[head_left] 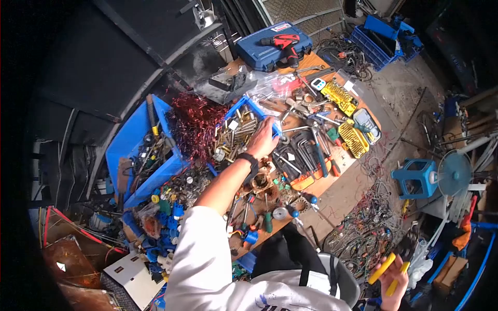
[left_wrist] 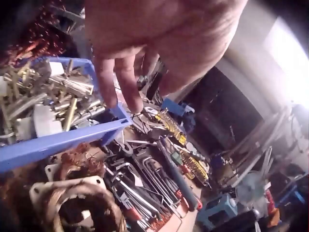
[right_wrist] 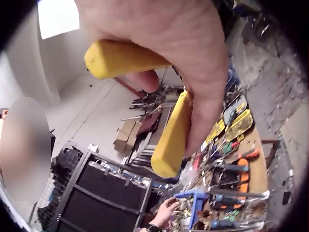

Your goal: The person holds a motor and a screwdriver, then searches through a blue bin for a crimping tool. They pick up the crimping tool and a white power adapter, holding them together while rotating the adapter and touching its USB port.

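Observation:
My left hand (head_left: 262, 141) is over the right end of a blue bin (left_wrist: 67, 141) filled with brass-coloured and silvery metal pieces (left_wrist: 70, 108). Its fingers hang loosely extended, with the fingertips right at the bin's corner in the left wrist view. Low at the right of the head view, my right hand (head_left: 391, 290) holds pliers with two yellow handles (right_wrist: 173, 140), spread apart. The head of the pliers is hidden by the hand. Beside the bin lie a set of hex keys (head_left: 303, 150) and a copper-wound motor part (left_wrist: 77, 205).
Tools crowd the wooden table (head_left: 326, 184), including yellow bit sets (head_left: 340, 98). A blue case (head_left: 259, 49) with a red drill (head_left: 285, 44) stands at its far end. A larger blue crate (head_left: 116, 140) is at left. Cables, a blue stool (head_left: 415, 176) and a fan (head_left: 456, 173) occupy the floor at right.

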Demonstrator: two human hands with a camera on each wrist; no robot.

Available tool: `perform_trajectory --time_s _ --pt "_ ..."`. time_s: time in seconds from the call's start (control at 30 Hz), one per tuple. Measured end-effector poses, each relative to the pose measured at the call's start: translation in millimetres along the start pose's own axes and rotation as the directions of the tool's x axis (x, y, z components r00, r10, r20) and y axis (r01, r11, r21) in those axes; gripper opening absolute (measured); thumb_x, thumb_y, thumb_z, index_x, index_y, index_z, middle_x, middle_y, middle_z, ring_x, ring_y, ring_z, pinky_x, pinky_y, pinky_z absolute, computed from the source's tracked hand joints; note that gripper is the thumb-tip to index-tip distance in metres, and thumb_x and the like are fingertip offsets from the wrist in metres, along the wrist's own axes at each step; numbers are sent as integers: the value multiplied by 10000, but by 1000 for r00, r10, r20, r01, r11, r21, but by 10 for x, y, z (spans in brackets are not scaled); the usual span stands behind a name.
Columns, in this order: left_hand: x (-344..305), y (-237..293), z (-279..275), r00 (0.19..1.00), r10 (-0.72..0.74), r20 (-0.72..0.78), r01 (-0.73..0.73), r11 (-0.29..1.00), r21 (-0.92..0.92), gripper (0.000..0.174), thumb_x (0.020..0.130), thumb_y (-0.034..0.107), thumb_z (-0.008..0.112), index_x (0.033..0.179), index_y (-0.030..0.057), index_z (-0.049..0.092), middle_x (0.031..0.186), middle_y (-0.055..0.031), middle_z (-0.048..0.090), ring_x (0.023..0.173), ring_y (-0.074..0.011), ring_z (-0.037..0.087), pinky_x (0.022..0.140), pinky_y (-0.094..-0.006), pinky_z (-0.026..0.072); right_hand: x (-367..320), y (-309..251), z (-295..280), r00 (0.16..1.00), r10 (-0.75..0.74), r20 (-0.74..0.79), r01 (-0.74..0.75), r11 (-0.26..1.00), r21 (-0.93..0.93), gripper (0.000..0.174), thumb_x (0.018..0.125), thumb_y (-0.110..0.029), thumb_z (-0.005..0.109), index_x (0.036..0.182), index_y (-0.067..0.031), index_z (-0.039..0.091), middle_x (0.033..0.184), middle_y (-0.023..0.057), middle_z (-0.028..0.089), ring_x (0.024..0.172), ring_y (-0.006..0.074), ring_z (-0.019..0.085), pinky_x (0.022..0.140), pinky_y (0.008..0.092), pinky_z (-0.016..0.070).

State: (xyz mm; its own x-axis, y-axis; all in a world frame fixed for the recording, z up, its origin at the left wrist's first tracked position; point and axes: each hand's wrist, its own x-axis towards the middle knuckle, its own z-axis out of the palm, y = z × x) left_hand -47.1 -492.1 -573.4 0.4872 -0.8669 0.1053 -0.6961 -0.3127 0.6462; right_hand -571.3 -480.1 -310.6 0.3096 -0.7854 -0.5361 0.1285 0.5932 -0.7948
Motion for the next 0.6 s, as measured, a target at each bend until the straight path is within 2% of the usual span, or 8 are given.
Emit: perform_trajectory --time_s 0.03,0.07,0.13,0.2,0.33,0.43,0.5,0.6 --pt "132 -56 96 1000 -24 7 23 998 52 693 799 124 620 1381 -34 279 1428 -254 309 1327 -349 335 1066 -379 338 -68 1 -43 1000 1 -23 -1 1000 7 492 822 -211 521 1282 -43 476 1124 200 567 963 333 600 793 497 526" --pt "261 -39 81 995 -75 66 70 995 69 747 796 130 616 1410 -41 226 1463 -274 234 1359 -346 285 1084 -374 321 -155 -69 -56 997 37 -61 -35 999 37 493 887 -306 497 1286 -18 473 1180 182 554 1037 316 566 892 470 465" --pt "434 -201 163 986 -78 147 60 991 123 666 787 141 625 1351 -32 316 1368 -258 372 1273 -354 397 1032 -392 376 -279 -62 -157 993 84 -81 -75 991 113 617 959 -495 381 1307 8 461 1282 195 516 1179 342 495 1024 476 372" --pt "485 -255 172 979 -58 196 8 969 248 538 772 140 637 1239 -15 420 1189 -207 515 1123 -350 515 938 -415 444 -336 -50 -136 991 79 -111 -67 992 110 606 959 -486 392 1304 7 464 1282 197 517 1175 343 497 1024 477 370" --pt "550 -104 -9 998 -1 59 -2 999 48 136 777 125 647 877 33 643 951 -150 602 946 -340 581 832 -420 465 -349 12 -163 996 73 -51 -62 979 192 568 958 -462 425 1299 -11 475 1281 169 528 1177 326 500 1021 470 371" --pt "627 145 -336 999 39 -8 -40 994 -104 159 818 162 651 864 10 647 868 -155 611 865 -325 609 755 -386 478 -339 0 -16 996 90 -22 -85 982 171 571 948 -477 440 1316 -41 468 1304 139 517 1194 320 486 1042 468 344" --pt "678 316 -618 991 70 -113 -88 983 -164 179 837 176 657 901 9 664 864 -147 638 789 -299 627 710 -348 485 -268 85 99 998 -33 -57 43 981 191 474 822 -210 514 1265 -43 484 1128 208 563 961 339 604 795 496 528" --pt "634 798 -1276 979 77 -187 -125 957 -260 167 847 152 660 904 -5 669 809 -95 653 712 -175 613 666 -283 475 -170 84 101 994 3 -105 20 977 212 448 779 -118 500 1221 -53 527 1092 229 582 930 385 623 815 503 532"
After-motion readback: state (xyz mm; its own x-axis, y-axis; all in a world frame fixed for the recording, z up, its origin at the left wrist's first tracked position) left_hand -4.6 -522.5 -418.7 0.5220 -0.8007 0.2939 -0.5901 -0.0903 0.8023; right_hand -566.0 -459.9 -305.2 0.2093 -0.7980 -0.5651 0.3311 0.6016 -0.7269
